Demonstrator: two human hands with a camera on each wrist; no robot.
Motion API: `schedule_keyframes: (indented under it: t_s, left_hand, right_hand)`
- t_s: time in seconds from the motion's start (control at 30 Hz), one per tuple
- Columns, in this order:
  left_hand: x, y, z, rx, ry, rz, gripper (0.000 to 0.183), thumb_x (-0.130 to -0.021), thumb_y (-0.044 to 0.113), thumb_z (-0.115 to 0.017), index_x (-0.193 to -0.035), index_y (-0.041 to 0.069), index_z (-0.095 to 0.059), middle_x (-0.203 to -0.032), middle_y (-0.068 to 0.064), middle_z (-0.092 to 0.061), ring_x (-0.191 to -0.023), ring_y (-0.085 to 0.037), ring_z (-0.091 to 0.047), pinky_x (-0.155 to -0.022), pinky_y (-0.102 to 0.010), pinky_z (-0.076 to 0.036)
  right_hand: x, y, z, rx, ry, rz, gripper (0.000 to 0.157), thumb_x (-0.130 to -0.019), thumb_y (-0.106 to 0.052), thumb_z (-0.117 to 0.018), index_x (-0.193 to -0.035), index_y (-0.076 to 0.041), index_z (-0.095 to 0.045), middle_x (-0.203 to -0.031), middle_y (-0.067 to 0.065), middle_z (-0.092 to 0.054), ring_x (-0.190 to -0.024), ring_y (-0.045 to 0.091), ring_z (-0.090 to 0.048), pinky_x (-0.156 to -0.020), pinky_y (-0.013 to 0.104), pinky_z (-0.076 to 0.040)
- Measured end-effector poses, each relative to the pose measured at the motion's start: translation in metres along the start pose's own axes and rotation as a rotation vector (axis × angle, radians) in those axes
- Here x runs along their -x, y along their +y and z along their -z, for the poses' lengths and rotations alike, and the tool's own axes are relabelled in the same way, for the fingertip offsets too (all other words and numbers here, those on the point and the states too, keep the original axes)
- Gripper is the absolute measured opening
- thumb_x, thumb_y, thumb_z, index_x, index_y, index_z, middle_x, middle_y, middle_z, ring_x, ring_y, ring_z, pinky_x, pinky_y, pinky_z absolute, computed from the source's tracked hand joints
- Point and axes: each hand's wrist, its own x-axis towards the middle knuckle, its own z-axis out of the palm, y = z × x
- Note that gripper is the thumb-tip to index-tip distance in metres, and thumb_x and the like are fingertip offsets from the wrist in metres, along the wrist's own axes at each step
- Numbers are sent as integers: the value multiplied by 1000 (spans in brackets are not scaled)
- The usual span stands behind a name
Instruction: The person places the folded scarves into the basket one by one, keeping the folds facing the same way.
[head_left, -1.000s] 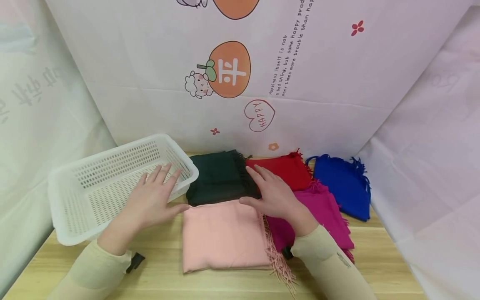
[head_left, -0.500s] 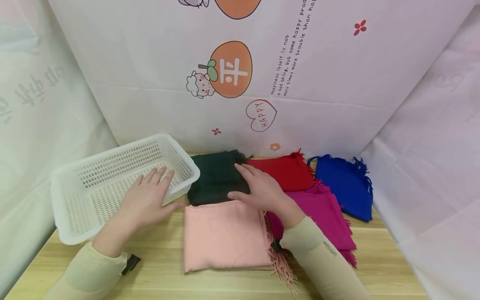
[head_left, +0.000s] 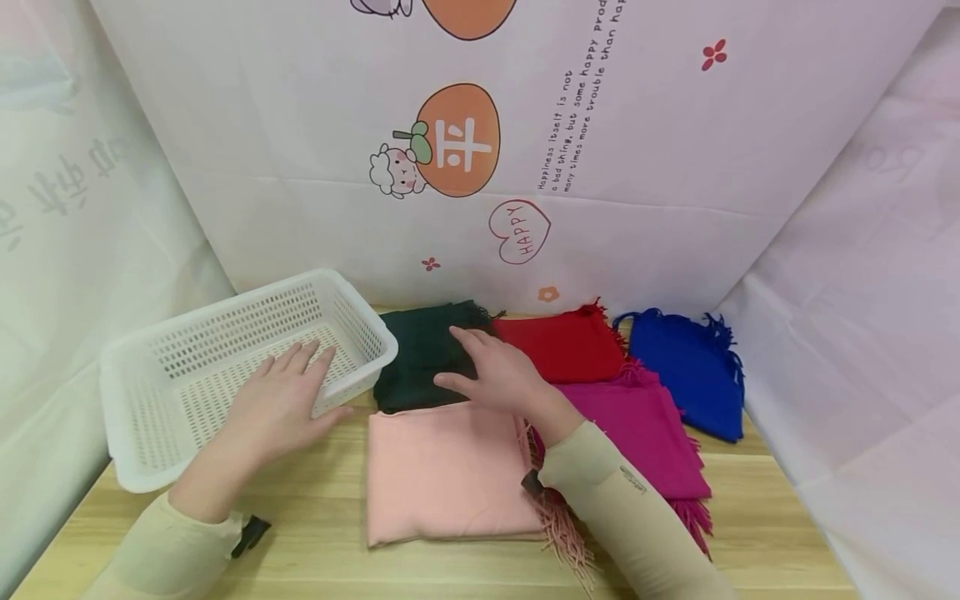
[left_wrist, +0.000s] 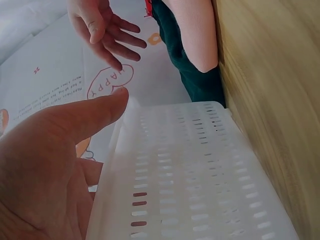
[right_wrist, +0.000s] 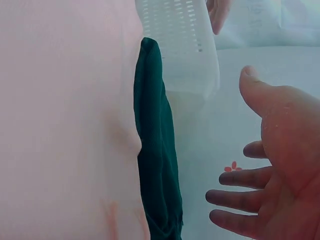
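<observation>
My left hand (head_left: pixel 273 417) is over the near side of a white plastic basket (head_left: pixel 240 329), fingers spread and loosely straight. The left wrist view shows its thumb near the rim of the basket's slotted wall (left_wrist: pixel 190 165), with the other fingers partly hidden behind that wall. My right hand (head_left: pixel 498 375) hovers above a folded dark green scarf (head_left: pixel 412 350), fingers extended and holding nothing. In the right wrist view, the right hand (right_wrist: pixel 285 155) hangs apart from the green scarf (right_wrist: pixel 155 135). A folded pink scarf (head_left: pixel 450 475) with fringe lies in front of the green one.
Folded red (head_left: pixel 566 346), magenta (head_left: pixel 637 425) and blue (head_left: pixel 682 375) fringed scarves lie to the right on the wooden table (head_left: pixel 322 550). White printed cloth (head_left: pixel 315 225) stands behind and along both sides. The basket's right end adjoins the green scarf.
My right hand has moved left, from near the red and magenta scarves to over the green one. My left hand has drifted slightly left and toward me. The scarves and basket stay put.
</observation>
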Motion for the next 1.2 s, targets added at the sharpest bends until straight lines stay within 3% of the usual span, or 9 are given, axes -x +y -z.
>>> schedule_keyframes:
  t_s: [0.47, 0.87, 1.2]
  left_hand:
    - [9, -5, -2, -4, 21, 12, 88, -100, 53, -79, -159, -8, -52, -158, -35, -54, -145, -57, -52, -118, -73, -42]
    - [13, -7, 1, -11, 31, 8, 86, -99, 49, -81, -157, -8, -53, -154, -36, -57, -139, -57, -58, -113, -72, -48]
    - [19, -10, 0, -21, 25, 31, 84, -100, 50, -79, -157, -6, -55, -153, -33, -60, -135, -56, -62, -96, -73, -57]
  right_hand:
    - [-24, -7, -8, -93, -22, -30, 86, -105, -64, -68, -173, -20, -39, -174, 8, -46, -156, 33, -48, -121, 58, -48]
    - [-41, -22, -11, -182, -41, -37, 81, -106, -60, -68, -172, -20, -42, -161, 8, -60, -143, 29, -62, -115, 55, -54]
    - [-54, -34, -16, -275, -67, -46, 80, -107, -61, -66, -171, -20, -42, -156, 5, -64, -136, 27, -66, -109, 50, -59]
